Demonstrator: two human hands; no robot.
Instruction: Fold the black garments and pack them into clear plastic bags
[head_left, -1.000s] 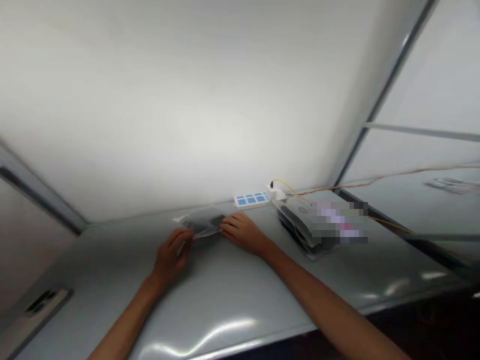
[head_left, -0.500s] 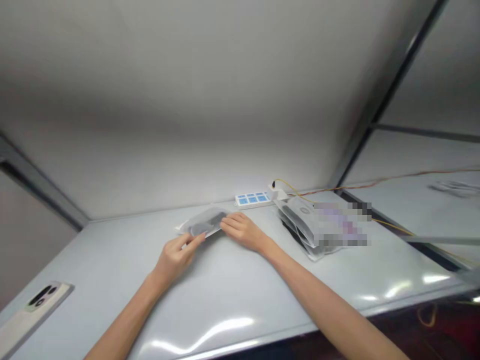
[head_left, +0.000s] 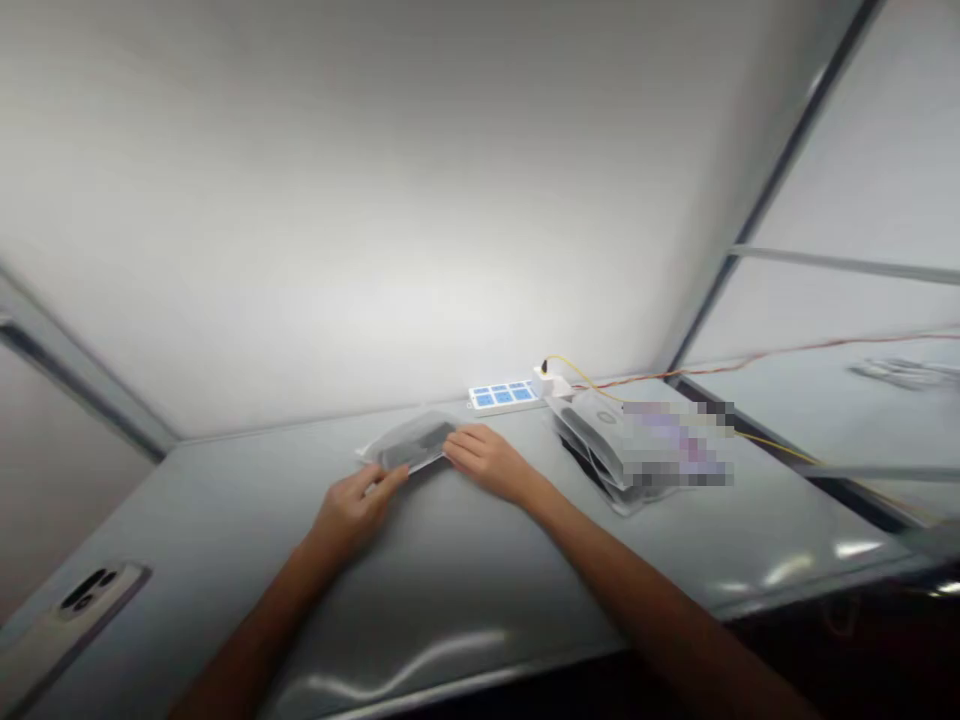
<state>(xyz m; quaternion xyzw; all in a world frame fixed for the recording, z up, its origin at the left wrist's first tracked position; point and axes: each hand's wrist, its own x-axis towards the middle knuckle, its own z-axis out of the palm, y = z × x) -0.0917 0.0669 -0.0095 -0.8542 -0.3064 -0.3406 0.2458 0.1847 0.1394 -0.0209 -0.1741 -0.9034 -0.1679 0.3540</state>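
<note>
A clear plastic bag (head_left: pixel 411 438) with a dark item inside lies near the back of the table, between my two hands. My left hand (head_left: pixel 355 506) pinches its near left edge between thumb and fingers. At the bag's right end, the fingers of my right hand (head_left: pixel 487 460) are closed together over the edge. What exactly is in the bag I cannot make out. To the right of my right hand is a stack of similar bags (head_left: pixel 600 440) holding dark and grey items, part of it blurred out.
A white power strip (head_left: pixel 502 396) with blue sockets lies along the back wall, a white plug adapter (head_left: pixel 550 383) with a yellow cable at its right end. A phone (head_left: pixel 75 630) is at the lower left. Metal frame bars (head_left: pixel 780 190) stand at the right.
My hands and the bag keep almost the same place, both hands still gripping its near edge. The wall looks brighter and the table darker, and the view has shifted slightly.
</note>
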